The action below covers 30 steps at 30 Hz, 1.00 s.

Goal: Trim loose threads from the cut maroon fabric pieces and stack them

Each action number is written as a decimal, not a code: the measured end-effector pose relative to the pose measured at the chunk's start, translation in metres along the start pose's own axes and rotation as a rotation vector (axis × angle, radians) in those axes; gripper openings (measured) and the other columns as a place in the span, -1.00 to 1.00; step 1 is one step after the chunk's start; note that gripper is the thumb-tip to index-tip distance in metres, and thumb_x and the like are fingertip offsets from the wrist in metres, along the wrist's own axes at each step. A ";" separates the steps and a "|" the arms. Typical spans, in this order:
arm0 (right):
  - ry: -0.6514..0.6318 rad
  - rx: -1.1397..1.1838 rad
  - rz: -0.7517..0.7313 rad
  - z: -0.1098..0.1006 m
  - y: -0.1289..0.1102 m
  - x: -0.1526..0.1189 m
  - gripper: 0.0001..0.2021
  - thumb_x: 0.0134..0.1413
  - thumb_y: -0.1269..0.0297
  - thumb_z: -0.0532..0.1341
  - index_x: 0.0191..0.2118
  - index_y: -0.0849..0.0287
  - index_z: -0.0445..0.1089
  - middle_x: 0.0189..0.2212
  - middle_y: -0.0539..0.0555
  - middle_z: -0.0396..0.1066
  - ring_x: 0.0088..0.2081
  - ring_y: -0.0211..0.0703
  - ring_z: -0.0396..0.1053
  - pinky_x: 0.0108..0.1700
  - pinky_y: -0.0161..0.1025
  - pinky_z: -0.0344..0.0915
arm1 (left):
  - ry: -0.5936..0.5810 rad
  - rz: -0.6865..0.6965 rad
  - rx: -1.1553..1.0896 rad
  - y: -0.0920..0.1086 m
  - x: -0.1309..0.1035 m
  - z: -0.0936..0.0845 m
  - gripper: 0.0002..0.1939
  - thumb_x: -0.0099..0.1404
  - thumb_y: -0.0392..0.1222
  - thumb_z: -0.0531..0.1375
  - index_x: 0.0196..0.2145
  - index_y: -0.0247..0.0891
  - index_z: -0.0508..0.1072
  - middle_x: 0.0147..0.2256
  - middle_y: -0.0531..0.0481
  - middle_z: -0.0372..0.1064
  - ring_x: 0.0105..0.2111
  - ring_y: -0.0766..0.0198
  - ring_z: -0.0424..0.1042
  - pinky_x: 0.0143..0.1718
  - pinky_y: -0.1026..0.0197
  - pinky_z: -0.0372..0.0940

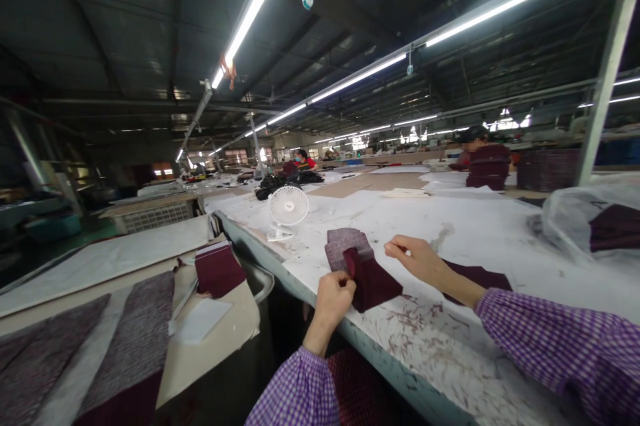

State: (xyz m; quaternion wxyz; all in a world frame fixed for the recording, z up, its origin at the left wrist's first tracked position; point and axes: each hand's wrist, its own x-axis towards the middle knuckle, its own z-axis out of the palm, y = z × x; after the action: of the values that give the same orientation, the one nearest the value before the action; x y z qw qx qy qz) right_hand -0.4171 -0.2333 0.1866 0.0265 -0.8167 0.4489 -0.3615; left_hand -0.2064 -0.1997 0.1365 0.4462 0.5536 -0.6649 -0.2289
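Note:
My left hand [334, 299] pinches the edge of a maroon cloth piece [373, 281] at the table's near edge. Behind and partly under that cloth lies a greyish speckled piece [345, 243]. To the right, my right hand [411, 256] is raised over the white table, thumb and fingertips pressed together; whatever may be between them is too small to make out. Another maroon piece [480, 276] lies partly behind my right forearm.
A small white fan [288, 206] stands beyond the cloth. At left, a lower surface [220, 339] bears maroon and speckled pieces. A plastic bag [565, 219] lies at right. Two people [306, 161] are farther back, one beside stacked maroon cloth [487, 167].

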 end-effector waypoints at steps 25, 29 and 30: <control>-0.070 -0.596 -0.781 0.022 -0.013 -0.004 -0.79 0.23 0.45 0.04 -0.12 0.13 0.37 -0.31 0.07 0.28 -0.30 -0.14 0.15 -0.26 -0.20 0.04 | -0.102 0.110 0.381 -0.012 0.010 0.008 -0.81 0.24 -0.33 0.00 -0.38 -0.23 0.40 -0.38 -0.02 0.43 -0.34 0.25 0.39 -0.32 0.27 0.16; -0.110 -0.663 -0.752 0.027 -0.014 0.002 -0.84 0.18 0.42 0.10 -0.40 0.23 0.37 -0.34 0.09 0.31 -0.21 -0.06 0.20 -0.15 -0.12 0.09 | -0.127 0.122 0.441 -0.009 0.008 0.008 -0.80 0.24 -0.35 -0.01 -0.33 -0.23 0.40 -0.30 -0.05 0.44 -0.26 0.23 0.41 -0.25 0.27 0.18; -0.138 -0.668 -0.742 0.027 -0.011 0.000 -0.84 0.17 0.43 0.10 -0.40 0.24 0.37 -0.34 0.10 0.32 -0.20 -0.05 0.22 -0.13 -0.10 0.10 | -0.124 0.112 0.453 -0.009 0.009 0.008 -0.80 0.24 -0.35 -0.02 -0.32 -0.24 0.40 -0.29 -0.07 0.44 -0.25 0.21 0.41 -0.24 0.26 0.18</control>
State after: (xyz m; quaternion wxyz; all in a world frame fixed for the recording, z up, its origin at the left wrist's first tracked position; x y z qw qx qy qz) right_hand -0.3921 -0.2345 0.1708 -0.3370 -0.9072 0.2169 -0.1281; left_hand -0.2084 -0.2123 0.1282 0.2808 0.5867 -0.7551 -0.0823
